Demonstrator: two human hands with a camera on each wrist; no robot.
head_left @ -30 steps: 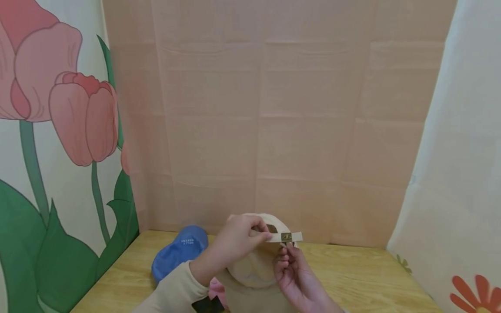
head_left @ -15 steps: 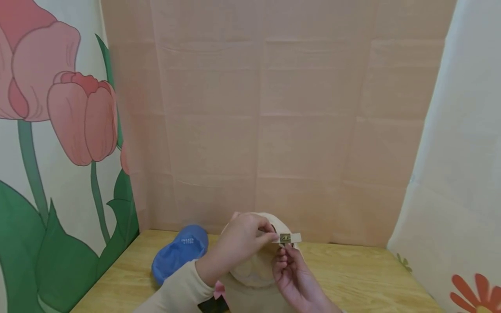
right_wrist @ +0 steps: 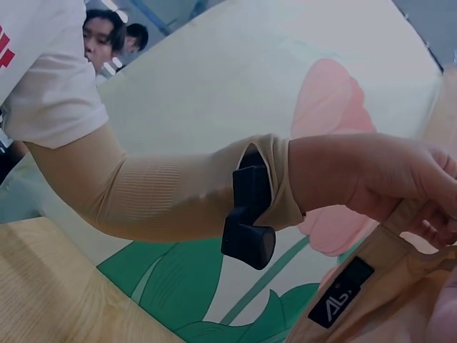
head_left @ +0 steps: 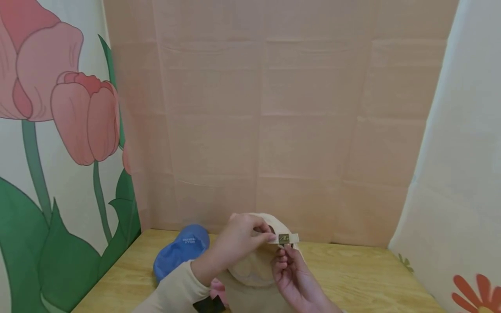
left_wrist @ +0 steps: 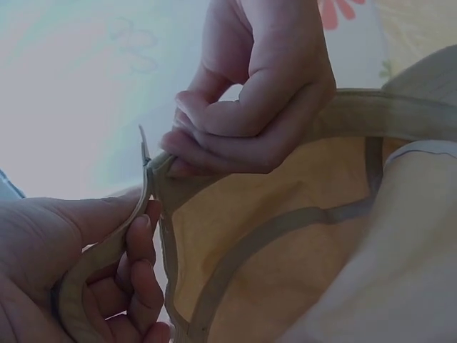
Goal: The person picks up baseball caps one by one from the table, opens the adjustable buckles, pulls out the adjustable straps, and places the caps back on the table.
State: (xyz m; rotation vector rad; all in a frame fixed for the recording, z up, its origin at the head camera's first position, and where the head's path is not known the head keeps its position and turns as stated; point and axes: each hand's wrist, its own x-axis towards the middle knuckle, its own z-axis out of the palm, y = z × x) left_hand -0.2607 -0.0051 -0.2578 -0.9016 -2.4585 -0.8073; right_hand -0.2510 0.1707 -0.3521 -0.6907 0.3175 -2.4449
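A beige baseball cap [head_left: 250,271] is held up over the table, its adjustment strap and metal buckle [head_left: 283,238] facing the head camera. My left hand [head_left: 236,239] pinches the strap just left of the buckle, thumb against fingers. A short strap end [head_left: 294,238] sticks out on the buckle's right. Under the buckle, my right hand [head_left: 291,276] pinches the cap's back edge, its other fingers curled. The left wrist view shows the strap [left_wrist: 107,250] running through the left hand, and the cap's inside [left_wrist: 285,264] with taped seams. A dark label [right_wrist: 341,293] marks the inner band.
A blue cap [head_left: 180,252] with white lettering lies on the wooden table [head_left: 352,269] at the left. A pink item [head_left: 217,290] shows beside the left forearm, partly hidden. A black camera [right_wrist: 250,214] is strapped on the left wrist. Backdrops with printed flowers surround the table.
The left fingertips have come closer to the buckle along the strap. Buckle and strap end have shifted slightly left. The right hand keeps its hold nearly in place.
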